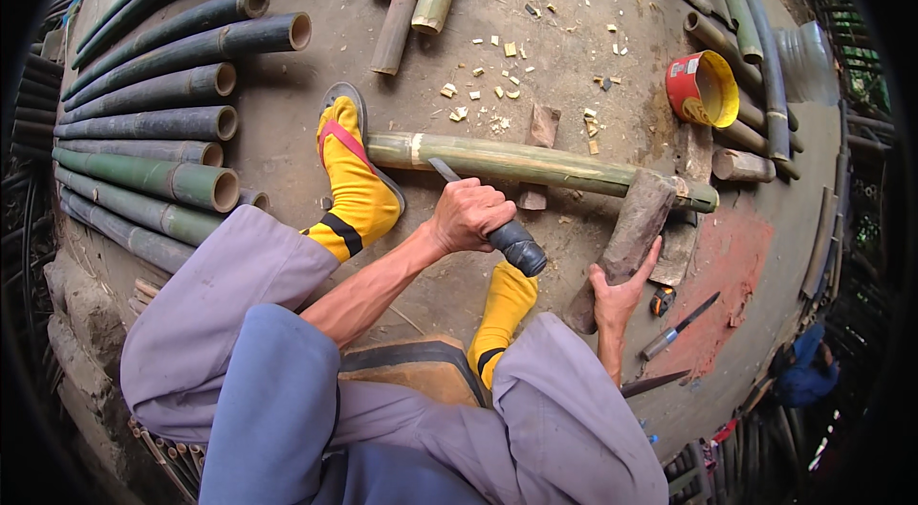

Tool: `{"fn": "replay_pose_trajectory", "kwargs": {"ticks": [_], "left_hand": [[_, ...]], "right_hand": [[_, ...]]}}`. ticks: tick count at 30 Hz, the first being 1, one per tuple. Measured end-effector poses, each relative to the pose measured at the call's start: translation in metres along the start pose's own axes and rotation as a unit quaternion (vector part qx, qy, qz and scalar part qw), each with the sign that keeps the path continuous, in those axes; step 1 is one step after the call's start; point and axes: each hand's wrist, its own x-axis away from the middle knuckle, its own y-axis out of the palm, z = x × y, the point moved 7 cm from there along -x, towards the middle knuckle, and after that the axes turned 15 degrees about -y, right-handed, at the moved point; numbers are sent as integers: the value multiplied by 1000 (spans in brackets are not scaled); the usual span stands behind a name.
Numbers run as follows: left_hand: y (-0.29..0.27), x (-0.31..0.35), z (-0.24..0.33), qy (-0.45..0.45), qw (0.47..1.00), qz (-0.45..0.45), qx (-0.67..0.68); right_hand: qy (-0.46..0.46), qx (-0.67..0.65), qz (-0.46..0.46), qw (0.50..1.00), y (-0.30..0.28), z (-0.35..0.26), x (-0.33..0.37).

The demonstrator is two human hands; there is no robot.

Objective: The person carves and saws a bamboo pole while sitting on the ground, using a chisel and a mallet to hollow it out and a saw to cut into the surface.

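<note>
My left hand (471, 215) is closed round a chisel (517, 247) with a black-wrapped handle. Its narrow blade points up and left, its tip near the bamboo pole (521, 161). The pole lies crosswise in front of me, pale and scraped along part of its length. My right hand (622, 296) grips a short, thick wooden block (639, 223), thumb on one side and fingers along the other. The block's upper end overlaps the pole's right part; whether they touch, I cannot tell. My left foot (349, 156), in a yellow sock and sandal, is against the pole's left end.
Several dark bamboo poles (191, 84) lie side by side at left, more at the far middle and right. Wood pieces (543, 125) sit by the pole. Pale chips (459, 113) litter the floor. A red-yellow tin (690, 89), tape measure (662, 300) and knife (681, 325) lie at right.
</note>
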Motion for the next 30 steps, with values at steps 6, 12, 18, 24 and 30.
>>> {"fn": "replay_pose_trajectory", "kwargs": {"ticks": [6, 12, 18, 24, 30], "left_hand": [[0, -24, -10, -98, 994, 21, 43], [-12, -37, -12, -151, 984, 74, 66], [-18, -35, -31, -162, 984, 77, 23], [-18, -40, -21, -169, 981, 84, 49], [-10, -38, -25, -184, 980, 57, 41]], "right_hand": [[-133, -109, 132, 976, -93, -83, -20], [-102, -285, 294, 907, -69, -97, -10], [-209, -50, -105, 971, -19, -135, -12], [-166, -257, 324, 895, -158, -154, -14], [-64, -211, 27, 975, 39, -97, 29]]}}
